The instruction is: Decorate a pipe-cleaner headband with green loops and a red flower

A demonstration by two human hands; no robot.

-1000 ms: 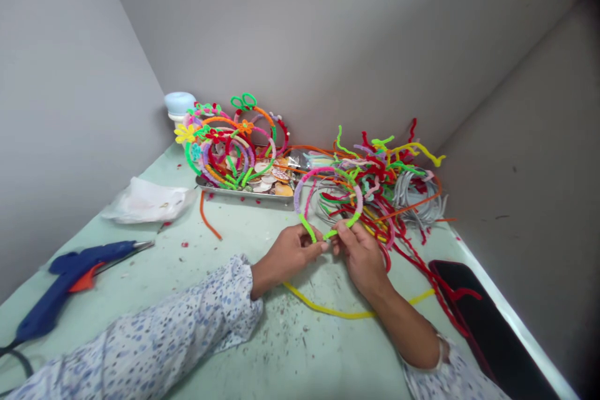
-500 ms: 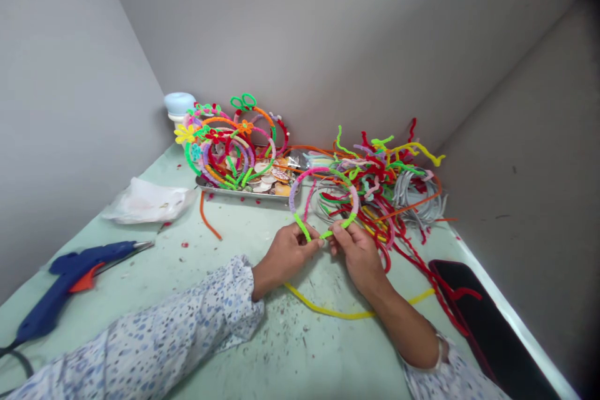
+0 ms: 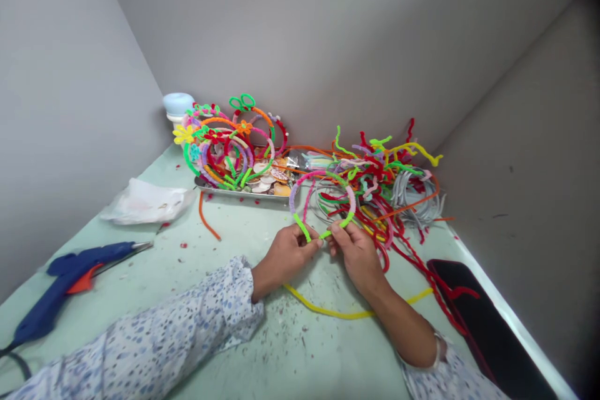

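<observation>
The left hand [image 3: 290,256] and right hand [image 3: 359,256] each pinch one lime-green end of a round, fuzzy chenille-wrapped band [image 3: 319,173] in pink, lilac and green. It stands upright above the table, its gap at six o'clock between the fingertips (whether the ends touch is hard to tell). It should prove light and springy, soft outside over a stiffer core; the wrapped ends look the surest place to hold, since squeezing the arch could bend it.

Around the hands, a long yellow chenille stem [image 3: 328,312] lies at six o'clock, passing under the right forearm. At one o'clock, a tangled multicoloured heap of chenille stems [image 3: 375,165] crowds close behind the band and could snag it. A shallow silvery metal tray [image 3: 244,194] sits at eleven, a blue glue gun [image 3: 42,303] near nine, and a black flat phone [image 3: 497,331] at four, red stems trailing over it.
</observation>
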